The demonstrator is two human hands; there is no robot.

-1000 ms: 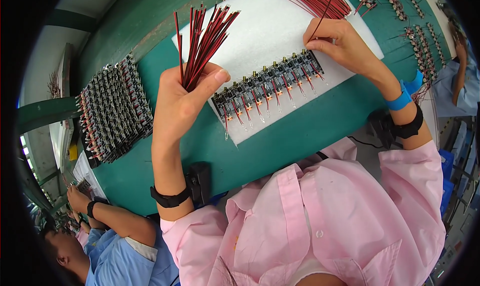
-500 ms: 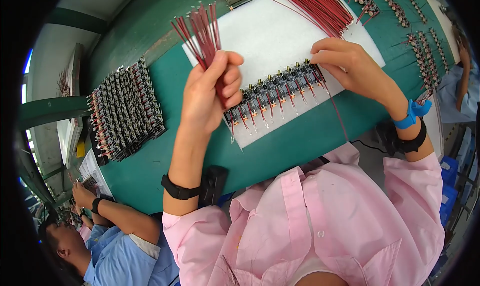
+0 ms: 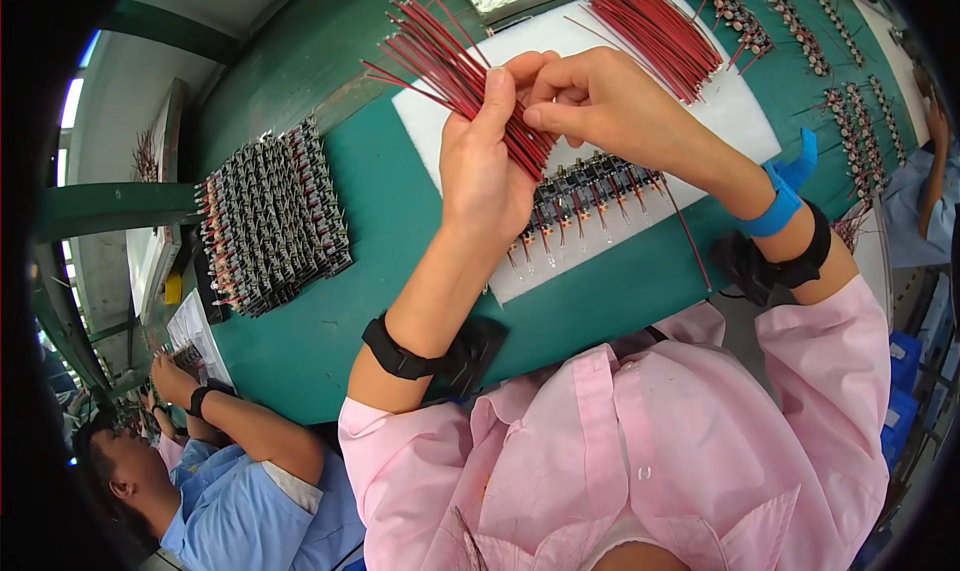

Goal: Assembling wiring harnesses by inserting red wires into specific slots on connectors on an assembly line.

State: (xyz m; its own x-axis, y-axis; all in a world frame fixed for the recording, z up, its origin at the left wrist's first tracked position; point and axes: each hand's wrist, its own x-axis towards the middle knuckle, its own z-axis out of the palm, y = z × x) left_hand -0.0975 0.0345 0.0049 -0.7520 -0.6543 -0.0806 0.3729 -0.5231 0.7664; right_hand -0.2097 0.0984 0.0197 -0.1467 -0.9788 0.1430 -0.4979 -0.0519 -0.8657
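My left hand (image 3: 487,161) is raised over the green bench and grips a bundle of thin red wires (image 3: 450,71) that fans out up and to the left. My right hand (image 3: 600,106) meets it from the right, with fingertips pinching a wire at the bundle. Below both hands a row of small black circuit boards (image 3: 590,196) with red wires lies on a white foam pad (image 3: 600,241). A loose pile of red wires (image 3: 655,31) rests on the pad's far right part.
A block of stacked dark boards (image 3: 270,226) sits on the green bench (image 3: 400,251) at left. Strings of small components (image 3: 850,121) lie at the far right. A person in a blue shirt (image 3: 240,491) works at lower left; another sleeve shows at far right.
My right hand left the row of boards and rose to the bundle. My left hand brought the bundle toward the middle, so both hands now meet above the boards.
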